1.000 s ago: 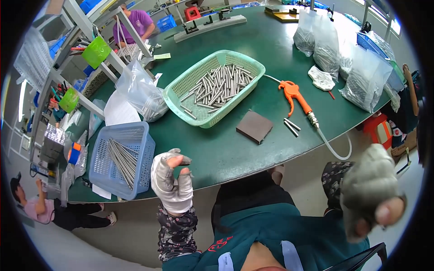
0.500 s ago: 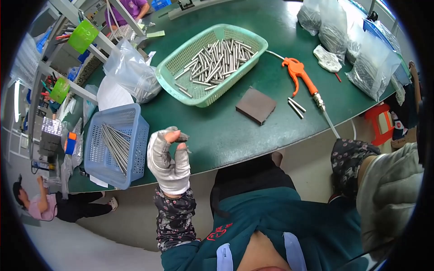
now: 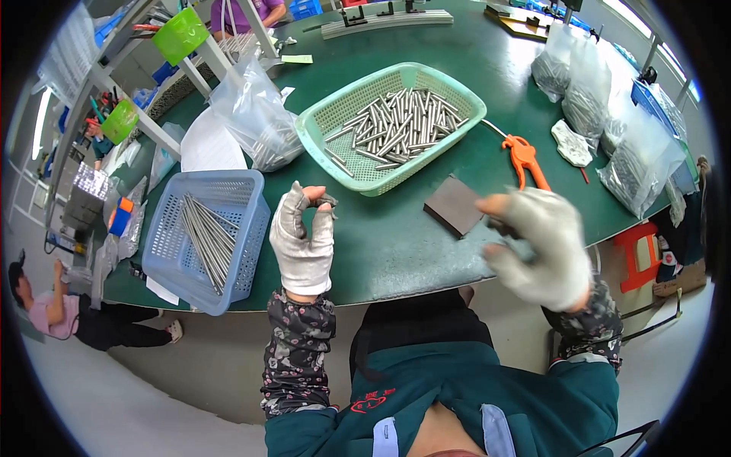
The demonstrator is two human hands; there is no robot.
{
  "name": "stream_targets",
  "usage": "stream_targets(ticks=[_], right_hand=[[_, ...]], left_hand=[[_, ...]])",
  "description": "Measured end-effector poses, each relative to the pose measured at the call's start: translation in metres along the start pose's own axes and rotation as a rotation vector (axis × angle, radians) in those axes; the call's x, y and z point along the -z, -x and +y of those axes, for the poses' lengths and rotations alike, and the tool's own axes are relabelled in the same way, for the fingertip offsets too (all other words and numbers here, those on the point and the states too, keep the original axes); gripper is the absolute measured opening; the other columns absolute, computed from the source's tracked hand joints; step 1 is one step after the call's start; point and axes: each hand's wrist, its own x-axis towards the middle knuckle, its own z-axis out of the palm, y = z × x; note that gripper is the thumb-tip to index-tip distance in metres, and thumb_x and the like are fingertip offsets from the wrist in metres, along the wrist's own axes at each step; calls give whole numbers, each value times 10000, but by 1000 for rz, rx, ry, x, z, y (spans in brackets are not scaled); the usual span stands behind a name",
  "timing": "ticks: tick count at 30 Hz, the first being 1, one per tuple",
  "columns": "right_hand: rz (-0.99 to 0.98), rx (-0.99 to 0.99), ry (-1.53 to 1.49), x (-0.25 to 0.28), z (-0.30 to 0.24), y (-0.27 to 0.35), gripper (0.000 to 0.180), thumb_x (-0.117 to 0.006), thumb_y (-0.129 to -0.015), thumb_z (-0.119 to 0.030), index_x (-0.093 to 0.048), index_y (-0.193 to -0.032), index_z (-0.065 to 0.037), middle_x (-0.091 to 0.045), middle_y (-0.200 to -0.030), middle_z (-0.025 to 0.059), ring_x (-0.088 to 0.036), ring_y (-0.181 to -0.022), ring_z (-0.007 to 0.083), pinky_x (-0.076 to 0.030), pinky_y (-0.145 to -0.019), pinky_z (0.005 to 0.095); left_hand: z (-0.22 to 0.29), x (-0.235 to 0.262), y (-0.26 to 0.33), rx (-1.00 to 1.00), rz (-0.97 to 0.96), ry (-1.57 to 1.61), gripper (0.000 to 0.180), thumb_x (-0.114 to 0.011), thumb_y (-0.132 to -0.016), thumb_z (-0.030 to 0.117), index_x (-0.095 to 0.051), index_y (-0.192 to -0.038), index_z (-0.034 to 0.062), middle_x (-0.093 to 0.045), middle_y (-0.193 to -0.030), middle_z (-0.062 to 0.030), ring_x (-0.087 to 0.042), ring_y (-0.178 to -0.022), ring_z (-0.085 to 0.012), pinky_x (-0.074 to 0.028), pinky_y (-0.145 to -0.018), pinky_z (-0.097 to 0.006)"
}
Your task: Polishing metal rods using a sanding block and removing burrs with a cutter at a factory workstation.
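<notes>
My left hand [image 3: 303, 242], in a white glove with bare fingertips, hovers over the near table edge beside the blue basket [image 3: 257, 221]. Its fingers are loosely curved, the thumb apart from them, and I see nothing between them. My right hand [image 3: 544, 247], gloved the same way and blurred by motion, is above the table next to a dark brown square block [image 3: 454, 204]. Its thumb and fingers are spread, with no object visible in them. Behind it an orange air blow gun [image 3: 525, 161] is partly covered. A pale green basket [image 3: 316, 141] holds many short metal rods [image 3: 407, 126].
Long thin metal rods [image 3: 207, 242] lie in the blue basket. Plastic bags of metal parts [image 3: 636, 164] line the right side, near a crumpled white cloth [image 3: 571, 143]. Another filled bag [image 3: 259, 114] stands at left. A red stool [image 3: 638, 255] is below the table's right edge.
My right hand has come in from the lower right to above the table, now hiding the two short rods. My left hand keeps its curved pose. The view has shifted.
</notes>
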Motion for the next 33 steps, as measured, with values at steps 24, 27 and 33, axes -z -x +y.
stream_targets(ticks=[24,27,33], right_hand=[[41,-277,538,-18,101,-1,460,-615,-614,-216,-520,-1033,-50,-488,-1059,160,-498,-944,301,-404,-780,388],[60,-529,710,7,151,3,449,-598,-636,-274,-538,-1024,-57,-532,-1012,140,-539,-899,294,-430,-761,383],[-79,-846,781,16,229,31,517,-589,-660,-402,-545,-1070,-90,-547,-1021,127,-512,-957,295,-395,-822,368]], left_hand=[[-46,-4,24,24,-30,-191,313,-529,-760,-18,-479,-1066,21,-557,-839,-84,-548,-652,-144,-453,-597,-248],[-45,-5,23,34,-46,-187,276,-527,-764,-14,-484,-1036,3,-558,-839,-80,-549,-661,-142,-451,-597,-244],[-51,-8,26,115,-12,-176,264,-514,-768,-27,-487,-1030,-11,-562,-849,-74,-543,-669,-137,-449,-627,-245]])
